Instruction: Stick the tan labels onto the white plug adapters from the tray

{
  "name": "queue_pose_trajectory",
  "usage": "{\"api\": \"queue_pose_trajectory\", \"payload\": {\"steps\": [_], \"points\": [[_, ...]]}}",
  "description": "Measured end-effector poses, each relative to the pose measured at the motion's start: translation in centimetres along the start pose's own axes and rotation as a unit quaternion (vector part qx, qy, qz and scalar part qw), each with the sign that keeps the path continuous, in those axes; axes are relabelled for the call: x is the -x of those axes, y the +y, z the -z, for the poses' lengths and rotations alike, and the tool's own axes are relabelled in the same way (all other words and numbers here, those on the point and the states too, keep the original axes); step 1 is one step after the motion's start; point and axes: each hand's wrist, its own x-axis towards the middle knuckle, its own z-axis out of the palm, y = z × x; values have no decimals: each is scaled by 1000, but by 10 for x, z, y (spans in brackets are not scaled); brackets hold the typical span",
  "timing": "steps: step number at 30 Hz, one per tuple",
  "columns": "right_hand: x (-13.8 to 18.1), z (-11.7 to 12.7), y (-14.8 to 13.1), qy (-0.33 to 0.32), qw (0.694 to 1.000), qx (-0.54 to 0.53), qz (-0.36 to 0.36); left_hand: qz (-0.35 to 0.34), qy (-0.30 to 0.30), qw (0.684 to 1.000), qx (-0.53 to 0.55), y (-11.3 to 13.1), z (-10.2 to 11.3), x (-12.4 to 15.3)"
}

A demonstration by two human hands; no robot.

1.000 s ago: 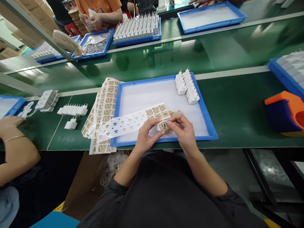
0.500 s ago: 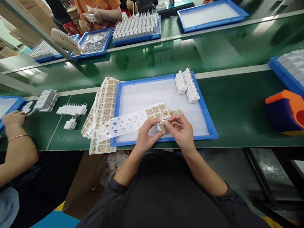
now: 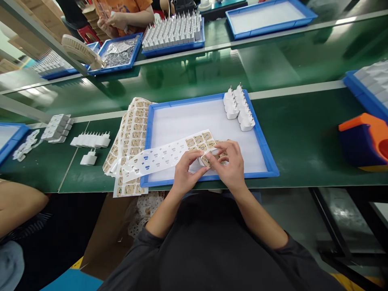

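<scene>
A small white power adapter (image 3: 205,160) is held over the near part of the blue-rimmed tray (image 3: 261,141). A tan sticker lies on the adapter's upward face. My left hand (image 3: 185,167) is closed around the adapter's left side with thumb and fingers. My right hand (image 3: 230,163) is closed on its right side, the thumb pressing on the stickered face. Beneath my fingers lies a sticker sheet (image 3: 157,157), partly peeled, with tan labels at its right end. Two rows of white adapters (image 3: 239,107) stand pins-up in the tray's far right corner.
Stacked sticker sheets (image 3: 133,133) overlap the tray's left edge. More adapters (image 3: 91,140) stand on the green bench at left, beside a co-worker's arm (image 3: 21,206). An orange and navy container (image 3: 363,141) sits at right. Across the bench are filled trays (image 3: 174,38) and another person.
My right thumb has moved slightly left and down over the adapter's face. The co-worker's hand at left has drawn back from the bench, leaving white pieces lying there.
</scene>
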Motion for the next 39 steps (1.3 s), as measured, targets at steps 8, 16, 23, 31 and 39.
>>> {"api": "queue_pose_trajectory", "payload": {"steps": [8,16,23,31,39], "points": [[-5,6,8,-138,951,-257,-105,-36,2,999,35,-1,0,0],[0,-12,5,-41,945,-302,-117,-178,31,979,-98,1,-3,-2],[0,-15,-2,-28,952,-272,-135,-199,35,970,-136,5,-5,-2],[-2,3,4,-114,954,-250,-117,-126,21,991,-37,-1,-1,1],[-10,22,-7,-112,985,-5,128,-80,8,997,-7,0,-2,3]]}}
